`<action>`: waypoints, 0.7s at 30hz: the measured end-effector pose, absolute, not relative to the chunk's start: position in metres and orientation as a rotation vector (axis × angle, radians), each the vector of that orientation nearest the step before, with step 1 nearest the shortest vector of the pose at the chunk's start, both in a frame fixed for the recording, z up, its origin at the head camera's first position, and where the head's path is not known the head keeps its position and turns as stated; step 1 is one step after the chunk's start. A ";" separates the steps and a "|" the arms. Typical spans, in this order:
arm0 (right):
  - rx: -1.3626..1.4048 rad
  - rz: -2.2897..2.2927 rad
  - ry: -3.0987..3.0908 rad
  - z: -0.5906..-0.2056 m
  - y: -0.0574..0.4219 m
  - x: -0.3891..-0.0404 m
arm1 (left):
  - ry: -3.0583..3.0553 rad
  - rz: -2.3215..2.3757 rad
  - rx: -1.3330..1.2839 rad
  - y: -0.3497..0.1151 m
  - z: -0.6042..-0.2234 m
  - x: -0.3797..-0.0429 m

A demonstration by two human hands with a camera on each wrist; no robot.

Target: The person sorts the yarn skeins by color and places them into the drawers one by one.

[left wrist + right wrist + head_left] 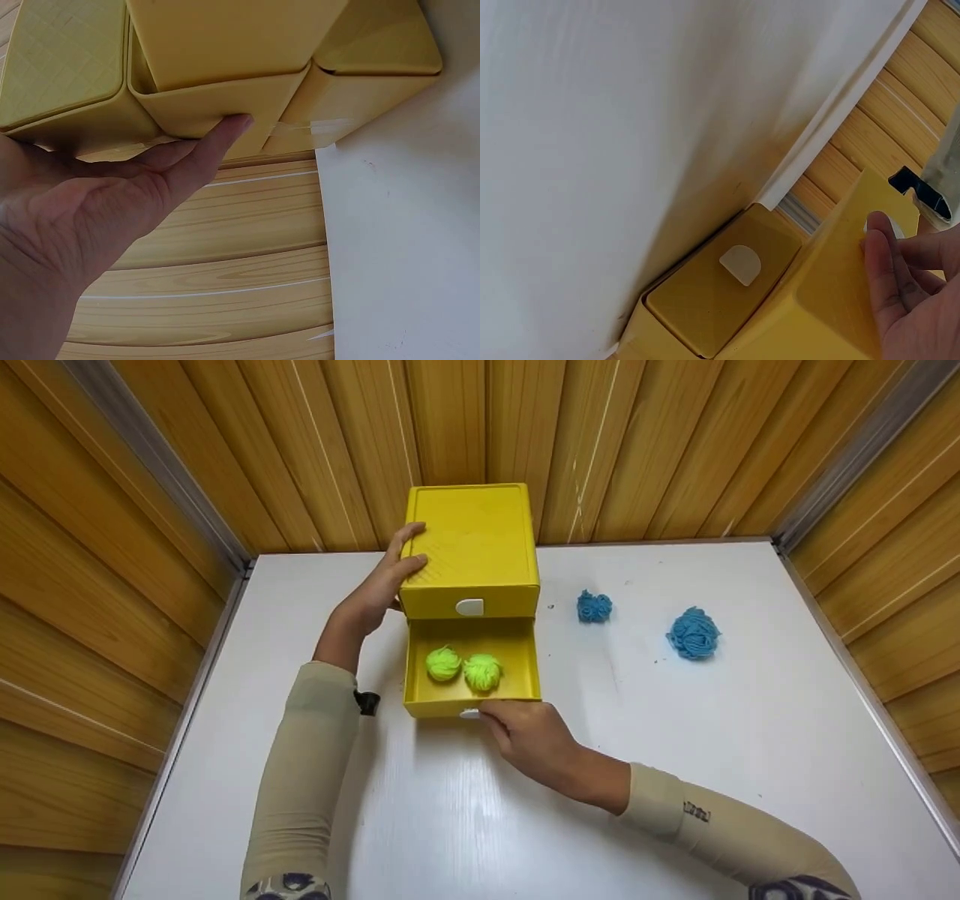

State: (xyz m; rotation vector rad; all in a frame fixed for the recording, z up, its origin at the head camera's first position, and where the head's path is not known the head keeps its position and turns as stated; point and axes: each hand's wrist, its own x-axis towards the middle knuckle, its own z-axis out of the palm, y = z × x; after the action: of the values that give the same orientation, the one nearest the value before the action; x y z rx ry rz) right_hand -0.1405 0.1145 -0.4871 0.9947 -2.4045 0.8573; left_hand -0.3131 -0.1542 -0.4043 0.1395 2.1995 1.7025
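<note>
A yellow drawer cabinet (472, 536) stands near the back of the white table, one drawer (424, 708) pulled out beneath the upper one. Two neon-green yarn balls (443, 664) lie side by side in that drawer. My right hand (540, 741) pinches the white handle (469, 713) on its front. My left hand (379, 585) rests against the cabinet's left side with fingers extended, two fingertips reaching the top edge. In the left wrist view, a straight finger (214, 150) touches the cabinet's side. A closed drawer with a white handle (741, 265) shows in the right wrist view.
On the table (615, 720), right of the cabinet, lie a small blue yarn bundle (594, 606) and a larger blue yarn ball (694, 634). Wood-patterned panels (615, 450) enclose the back and both sides.
</note>
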 end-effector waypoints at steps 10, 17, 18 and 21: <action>1.018 0.863 -2.402 -0.487 0.114 -0.144 | 2.197 1.723 0.123 -0.157 -0.403 -0.312; 1.008 0.857 -2.405 -0.488 0.116 -0.144 | 2.198 1.731 0.138 -0.155 -0.404 -0.313; 1.007 0.859 -2.403 -0.488 0.116 -0.144 | 2.197 1.734 0.141 -0.154 -0.404 -0.313; 1.003 0.862 -2.396 -0.487 0.116 -0.143 | 2.197 1.739 0.146 -0.154 -0.404 -0.312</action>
State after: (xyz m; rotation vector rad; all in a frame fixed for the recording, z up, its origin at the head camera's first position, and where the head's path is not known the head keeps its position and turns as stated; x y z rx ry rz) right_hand -0.1430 0.1160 -0.4872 1.0032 -2.3957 0.8617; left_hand -0.3122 -0.1538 -0.4044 0.1461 2.1965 1.7388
